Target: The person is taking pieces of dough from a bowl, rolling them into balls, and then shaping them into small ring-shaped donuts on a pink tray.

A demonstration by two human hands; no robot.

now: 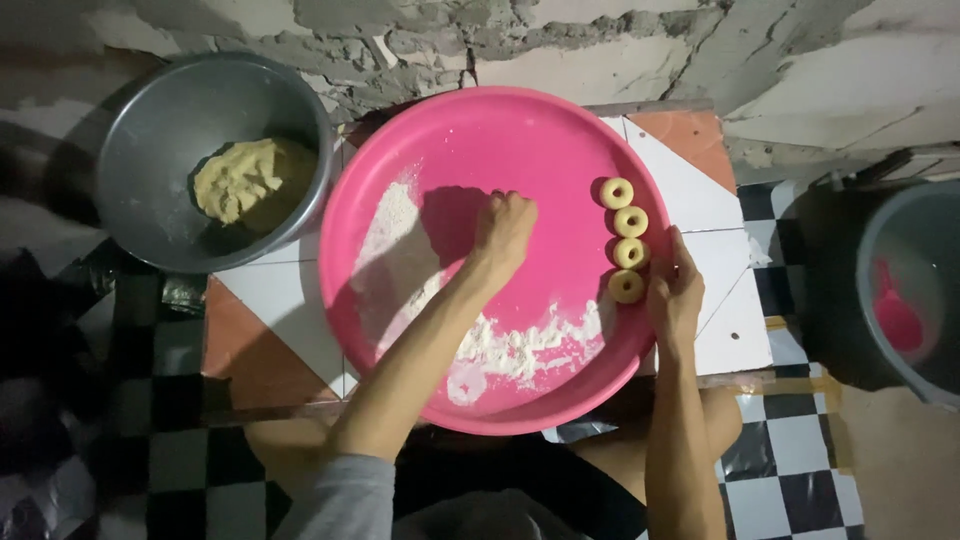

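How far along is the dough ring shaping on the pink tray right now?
Done: four dough rings lie in a column at the right side of the pink tray. In hand: the left hand is closed on the tray's middle, its contents hidden; the right hand rests at the rim beside the lowest ring. Left: a mound of yellow dough sits in the grey bowl, and loose flour covers the tray.

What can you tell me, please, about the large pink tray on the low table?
The pink tray is round, shallow and looks plastic, lying flat on a tiled low table. White flour is spread across its left and lower parts. Four dough rings sit in a column at its right. The left hand, fisted, presses its middle; the right hand rests at its right rim.
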